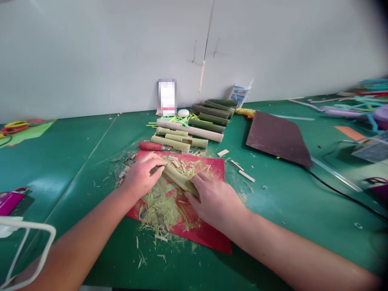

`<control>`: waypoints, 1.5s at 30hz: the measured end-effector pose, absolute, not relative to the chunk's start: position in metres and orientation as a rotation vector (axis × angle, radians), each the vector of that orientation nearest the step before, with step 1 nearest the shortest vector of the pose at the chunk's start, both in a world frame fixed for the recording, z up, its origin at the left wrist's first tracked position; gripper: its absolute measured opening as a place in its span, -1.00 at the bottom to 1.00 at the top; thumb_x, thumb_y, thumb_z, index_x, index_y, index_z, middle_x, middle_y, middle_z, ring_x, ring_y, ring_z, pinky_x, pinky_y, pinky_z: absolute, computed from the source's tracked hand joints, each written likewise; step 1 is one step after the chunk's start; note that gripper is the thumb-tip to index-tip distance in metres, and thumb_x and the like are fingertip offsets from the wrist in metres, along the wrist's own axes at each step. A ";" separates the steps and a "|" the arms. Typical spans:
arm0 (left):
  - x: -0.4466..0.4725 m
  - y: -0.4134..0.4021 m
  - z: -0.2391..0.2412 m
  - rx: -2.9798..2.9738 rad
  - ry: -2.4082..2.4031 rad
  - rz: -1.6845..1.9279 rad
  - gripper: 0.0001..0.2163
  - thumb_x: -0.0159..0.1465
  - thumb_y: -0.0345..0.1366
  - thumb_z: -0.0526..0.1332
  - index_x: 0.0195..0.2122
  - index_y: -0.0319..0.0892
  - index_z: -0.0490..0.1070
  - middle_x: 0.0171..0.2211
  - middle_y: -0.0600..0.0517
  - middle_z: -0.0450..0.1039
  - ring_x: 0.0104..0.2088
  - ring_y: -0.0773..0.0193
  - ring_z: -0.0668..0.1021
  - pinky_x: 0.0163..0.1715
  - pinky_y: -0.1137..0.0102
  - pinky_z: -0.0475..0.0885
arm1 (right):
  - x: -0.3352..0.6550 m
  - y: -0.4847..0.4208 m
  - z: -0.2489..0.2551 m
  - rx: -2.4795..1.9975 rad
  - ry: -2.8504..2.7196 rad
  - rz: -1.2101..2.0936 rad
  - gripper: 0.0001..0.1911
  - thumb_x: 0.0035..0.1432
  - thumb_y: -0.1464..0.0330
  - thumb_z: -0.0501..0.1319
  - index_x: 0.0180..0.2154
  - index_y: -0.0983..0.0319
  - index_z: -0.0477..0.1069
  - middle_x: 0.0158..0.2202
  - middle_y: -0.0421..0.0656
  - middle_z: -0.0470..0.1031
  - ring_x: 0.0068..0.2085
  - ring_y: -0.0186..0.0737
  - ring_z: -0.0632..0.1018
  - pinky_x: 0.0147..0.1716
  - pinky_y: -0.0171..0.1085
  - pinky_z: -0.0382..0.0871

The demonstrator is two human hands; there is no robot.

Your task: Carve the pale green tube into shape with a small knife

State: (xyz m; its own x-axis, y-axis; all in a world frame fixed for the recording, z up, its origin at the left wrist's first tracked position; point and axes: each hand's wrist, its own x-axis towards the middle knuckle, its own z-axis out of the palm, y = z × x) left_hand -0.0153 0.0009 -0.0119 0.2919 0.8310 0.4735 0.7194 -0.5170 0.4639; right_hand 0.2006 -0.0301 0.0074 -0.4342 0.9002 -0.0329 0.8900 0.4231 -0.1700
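Fingers of your left hand [141,173] pinch the far end of a long, pale green bamboo piece [178,178], while those of your right hand [216,198] close around its nearer end. You hold it slantwise over a red rectangular sheet [214,238] strewn with pale shavings [160,202] on the green desk [273,194], a red-handled knife [150,146] lying at the sheet's far edge.

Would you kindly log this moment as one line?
left hand: holding far end of bamboo piece | right hand: gripping near end | red-handled tool: untouched | red sheet: strewn with shavings
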 end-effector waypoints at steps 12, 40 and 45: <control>-0.015 0.004 -0.019 1.482 1.484 1.170 -0.78 0.15 -0.18 0.22 -0.31 -0.23 0.50 -0.53 0.02 0.48 -0.49 0.32 0.50 -0.48 0.46 0.36 | 0.203 -0.030 0.005 -1.586 -2.619 0.231 -0.79 0.19 0.24 0.00 -0.29 0.22 0.30 -0.28 -0.12 0.41 -0.35 -0.21 0.48 -0.52 -0.27 0.16; 0.017 -0.025 -0.003 1.595 1.376 1.092 -0.89 0.17 -0.28 0.22 -0.34 -0.20 0.44 -0.49 0.05 0.42 -0.49 0.36 0.43 -0.48 0.47 0.34 | 0.205 -0.030 0.003 -1.206 -2.262 0.329 -0.79 0.15 0.27 0.11 -0.20 0.23 0.34 -0.27 -0.11 0.41 -0.30 -0.25 0.45 -0.39 -0.29 0.28; 0.026 -0.035 0.000 1.563 1.306 1.060 -0.91 0.18 -0.28 0.22 -0.36 -0.19 0.43 -0.52 0.09 0.37 -0.53 0.41 0.39 -0.54 0.51 0.31 | 0.206 -0.030 -0.002 -1.113 -2.083 0.559 -0.83 0.16 0.34 0.11 -0.19 0.22 0.33 -0.29 -0.13 0.44 -0.35 -0.31 0.44 -0.39 -0.32 0.30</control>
State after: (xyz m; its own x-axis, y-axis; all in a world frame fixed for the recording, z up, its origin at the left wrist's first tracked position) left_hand 0.0260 -0.0352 -0.0001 0.1070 0.9895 0.0970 0.2984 -0.1251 0.9462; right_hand 0.2057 -0.0296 -0.0017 -0.3866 0.8417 0.3771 0.5397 0.5380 -0.6475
